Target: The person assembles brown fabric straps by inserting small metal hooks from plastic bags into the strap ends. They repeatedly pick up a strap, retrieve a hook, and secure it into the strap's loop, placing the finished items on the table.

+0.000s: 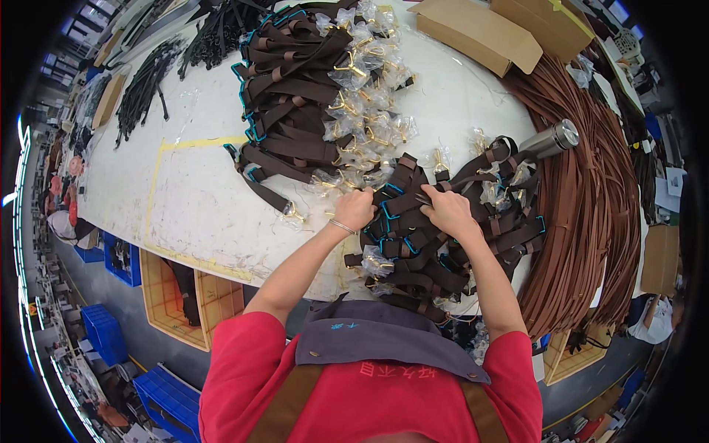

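Dark-brown straps (405, 202) with teal-rimmed buckles (385, 210) lie heaped by the desk's (199, 199) near edge; probably light, pliable, tangle-prone, best held along flat webbing. Left grip (354, 210) closes on a strap; right grip (449, 212) touches others, closure indiscernible. Lower left, a yellow crate (157, 284) contains dark material (185, 294).

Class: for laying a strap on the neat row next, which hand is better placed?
Probably the left hand: it is nearer the neat row; the right hand is farther off, at the jumbled straps.
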Available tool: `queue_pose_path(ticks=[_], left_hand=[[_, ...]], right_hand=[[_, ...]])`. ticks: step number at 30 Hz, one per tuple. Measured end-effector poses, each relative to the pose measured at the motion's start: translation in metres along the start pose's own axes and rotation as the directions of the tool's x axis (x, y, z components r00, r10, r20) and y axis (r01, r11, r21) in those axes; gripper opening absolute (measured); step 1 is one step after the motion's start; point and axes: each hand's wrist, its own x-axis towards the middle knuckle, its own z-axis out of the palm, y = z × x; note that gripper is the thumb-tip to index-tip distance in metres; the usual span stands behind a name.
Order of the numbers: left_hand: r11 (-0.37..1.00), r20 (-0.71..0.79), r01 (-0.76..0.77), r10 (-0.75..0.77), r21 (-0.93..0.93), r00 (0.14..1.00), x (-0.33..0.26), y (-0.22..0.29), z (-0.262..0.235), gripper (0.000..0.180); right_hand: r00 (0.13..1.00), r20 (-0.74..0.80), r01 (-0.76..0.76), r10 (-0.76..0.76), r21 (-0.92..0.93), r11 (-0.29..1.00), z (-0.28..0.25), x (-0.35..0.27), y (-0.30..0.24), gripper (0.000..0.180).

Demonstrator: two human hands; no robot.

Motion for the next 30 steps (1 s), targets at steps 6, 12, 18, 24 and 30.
queue_pose_path(ticks=[6,12,18,24,30], left_hand=[[0.964,-0.161,-0.223,0.2,-0.142,0.967,-0.016,0.004,-0.047,0.014],[0.825,-0.612,-0.403,0.09,-0.397,0.786,-0.075,-0.001,-0.094,0.005],[-0.389,-0.14,-0.313,-0.412,-0.866,0.9,-0.066,-0.01,-0.072,0.021],[-0.778,-0.062,-0.074,-0.045,-0.624,0.997,-0.105,-0.053,-0.07,0.039],[-0.483,0.388,0.376,0.081,-0.791,0.918,-0.147,-0.068,-0.046,0.04]], right_hand=[[0.995,-0.082,-0.035,0.064,0.308,0.951,0.0,-0.009,0.029,0.035],[0.941,-0.086,-0.096,0.328,0.859,0.502,-0.051,-0.029,0.011,0.024],[0.999,-0.026,0.001,0.028,0.753,0.658,-0.036,-0.013,-0.021,0.036],[0.979,0.201,-0.166,-0.028,0.871,0.463,-0.041,0.001,-0.026,0.033],[0.965,0.197,-0.04,-0.171,0.76,0.649,-0.015,0.004,-0.058,0.03]])
